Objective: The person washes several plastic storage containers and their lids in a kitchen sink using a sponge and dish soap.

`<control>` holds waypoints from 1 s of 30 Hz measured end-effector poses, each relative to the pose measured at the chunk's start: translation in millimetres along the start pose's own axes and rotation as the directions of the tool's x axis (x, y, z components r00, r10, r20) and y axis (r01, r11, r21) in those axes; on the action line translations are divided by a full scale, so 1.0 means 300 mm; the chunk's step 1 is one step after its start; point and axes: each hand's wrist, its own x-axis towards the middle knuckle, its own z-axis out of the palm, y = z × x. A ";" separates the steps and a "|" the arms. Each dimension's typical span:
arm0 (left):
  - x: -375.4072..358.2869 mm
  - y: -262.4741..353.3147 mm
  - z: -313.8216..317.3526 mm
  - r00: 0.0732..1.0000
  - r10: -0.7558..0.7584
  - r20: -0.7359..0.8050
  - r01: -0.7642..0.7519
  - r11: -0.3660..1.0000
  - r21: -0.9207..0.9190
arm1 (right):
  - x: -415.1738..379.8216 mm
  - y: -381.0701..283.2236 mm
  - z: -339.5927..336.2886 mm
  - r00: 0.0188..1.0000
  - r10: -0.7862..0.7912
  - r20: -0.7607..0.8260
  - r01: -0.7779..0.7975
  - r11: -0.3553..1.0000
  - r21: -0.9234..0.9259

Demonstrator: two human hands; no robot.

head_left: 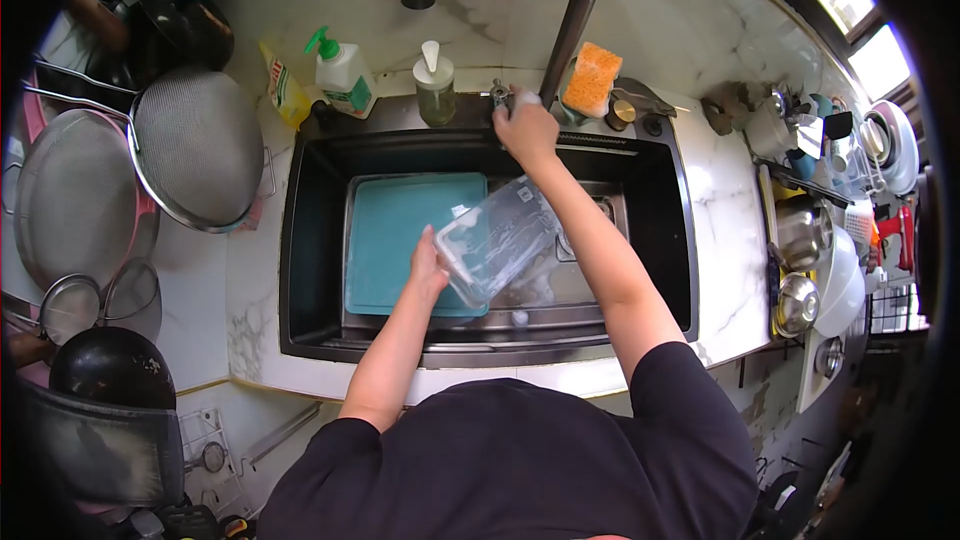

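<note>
My left hand (428,268) grips the near left end of a clear plastic container (500,240), which is tilted over the dark sink (315,240) and has white suds on it. Its fingers are wrapped at the rim. Up at the sink's back edge, my right hand (526,128) is closed around something beside the small metal tap fitting (499,92); what it holds is partly hidden, with white foam by the fingers. A teal lid or tray (405,240) lies in the sink's left half, partly under the container.
Behind the sink stand a soap pump bottle (435,88), a green-topped bottle (344,75), a yellow bottle (286,90) and an orange sponge (592,78). The dark faucet (578,20) rises there. Strainers (195,145) hang left; metal bowls (800,230) stand right.
</note>
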 end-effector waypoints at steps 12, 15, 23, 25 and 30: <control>-0.027 0.009 0.013 0.996 0.076 0.055 -0.076 0.997 -0.008 | 0.207 -0.065 0.035 0.851 0.070 0.521 0.104 0.949 -0.299; -0.022 0.022 0.020 0.978 0.175 0.112 -0.181 0.983 0.044 | 0.210 -0.054 0.043 0.849 -0.023 0.528 0.218 0.925 -0.310; -0.088 0.008 0.099 0.898 0.424 -0.113 -0.391 0.890 0.235 | -0.001 0.068 0.038 0.994 -0.107 -0.008 0.106 0.975 0.196; -0.086 0.004 0.102 0.873 0.478 -0.096 -0.441 0.858 0.265 | -0.122 0.121 0.098 0.971 0.189 -0.147 -0.093 0.863 0.496; -0.041 0.012 0.055 0.869 0.485 0.101 -0.489 0.810 0.324 | -0.271 0.198 0.261 0.706 0.284 0.649 -0.568 -0.320 0.758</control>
